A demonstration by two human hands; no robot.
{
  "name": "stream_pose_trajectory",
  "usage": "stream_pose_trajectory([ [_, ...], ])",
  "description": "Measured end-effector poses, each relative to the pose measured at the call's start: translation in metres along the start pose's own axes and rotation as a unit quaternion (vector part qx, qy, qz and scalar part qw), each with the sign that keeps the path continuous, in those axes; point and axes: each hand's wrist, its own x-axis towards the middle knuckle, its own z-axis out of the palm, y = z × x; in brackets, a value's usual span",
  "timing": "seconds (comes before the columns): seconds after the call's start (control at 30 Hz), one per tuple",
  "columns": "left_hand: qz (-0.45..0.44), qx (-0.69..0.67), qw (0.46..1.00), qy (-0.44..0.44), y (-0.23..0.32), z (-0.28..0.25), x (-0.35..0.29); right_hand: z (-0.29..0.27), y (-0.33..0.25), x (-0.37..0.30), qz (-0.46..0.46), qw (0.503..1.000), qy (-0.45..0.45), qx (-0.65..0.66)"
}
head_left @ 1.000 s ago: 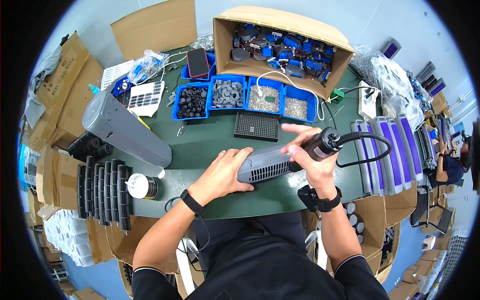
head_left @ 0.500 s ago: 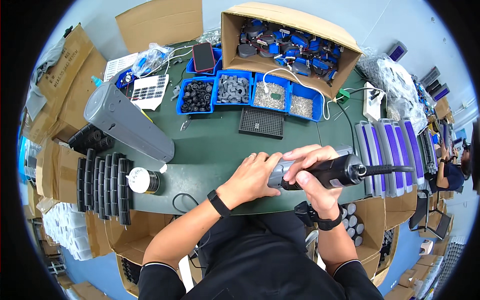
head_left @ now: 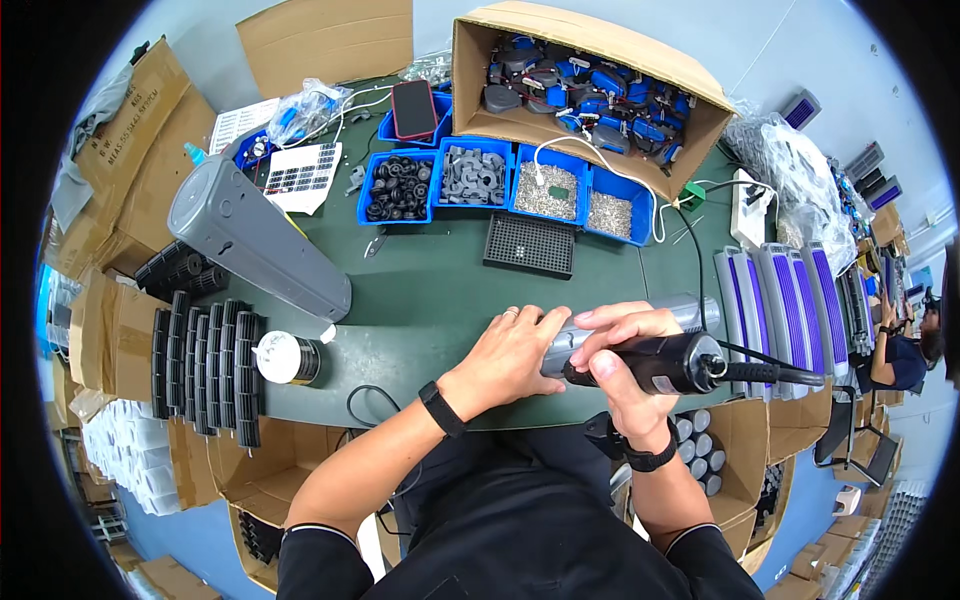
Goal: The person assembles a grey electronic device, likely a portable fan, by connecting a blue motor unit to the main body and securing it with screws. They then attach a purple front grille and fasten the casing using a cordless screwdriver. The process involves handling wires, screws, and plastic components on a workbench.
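A black electric screwdriver lies in my right hand, fingers and thumb closed round its body. Its cord leaves the rear end toward the right; the tip is hidden behind my fingers. Under it, a long grey plastic housing rests on its side near the table's front edge. My left hand grips the left end of this housing, thumb on the near side and fingers over the far side. Standing tilted to the left is a tall grey tower-shaped housing.
Blue bins of small parts and a black perforated tray sit beyond my hands. Behind them is a cardboard box of blue-and-black motors. Purple-and-grey panels stand right; black ribbed rollers and a white tub are left.
The rear of the screwdriver has swung slightly nearer to me, and its cord has shifted, now crossing the grey housing. My left hand keeps its hold on the housing.
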Motion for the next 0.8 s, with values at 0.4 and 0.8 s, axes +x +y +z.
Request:
stream_pose_trajectory([
  [0.4, 0.018, -0.005, 1.000, -0.007, -0.015, 0.012, -0.002, 0.018, 0.001, 0.012, 0.102, 0.993, 0.023, -0.057],
  [0.8, 0.043, 0.000, 0.999, -0.005, -0.013, 0.010, -0.001, 0.004, 0.017, -0.003, 0.043, 0.992, -0.096, -0.068],
])
